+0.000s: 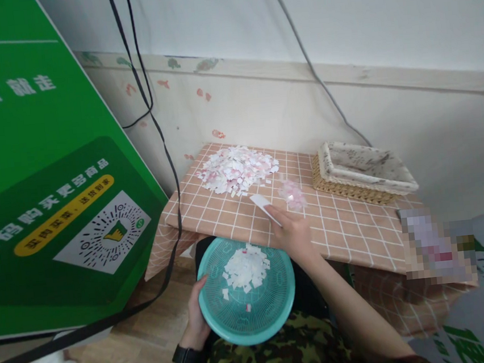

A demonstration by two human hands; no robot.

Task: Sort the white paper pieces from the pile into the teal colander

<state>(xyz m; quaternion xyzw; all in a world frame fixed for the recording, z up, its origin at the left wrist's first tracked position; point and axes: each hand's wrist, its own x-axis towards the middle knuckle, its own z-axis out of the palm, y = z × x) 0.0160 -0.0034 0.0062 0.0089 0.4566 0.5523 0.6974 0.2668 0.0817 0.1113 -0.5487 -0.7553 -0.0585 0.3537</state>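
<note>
My left hand [198, 311] grips the left rim of a round turquoise plastic basket [276, 315] that rests on my lap below the table edge. Inside the basket lies a heap of small white paper pieces [247, 268], with a few bits apart from it. Over the front part of the table, my right hand [293, 231] is closed on a flat white card [264, 207]. Just beyond the card's tip spreads a big pile of small white and pinkish paper pieces [238, 169]. A small clump of pink, clear-looking pieces [293, 194] sits beside my right hand.
A checked brown cloth covers the table [349, 225]. At its back right stands a wicker basket [365, 169] with a cloth lining. A green sign [52, 165] rises on the left, with a black strap [174, 256] hanging in front. A grey cable [307, 61] runs down the wall.
</note>
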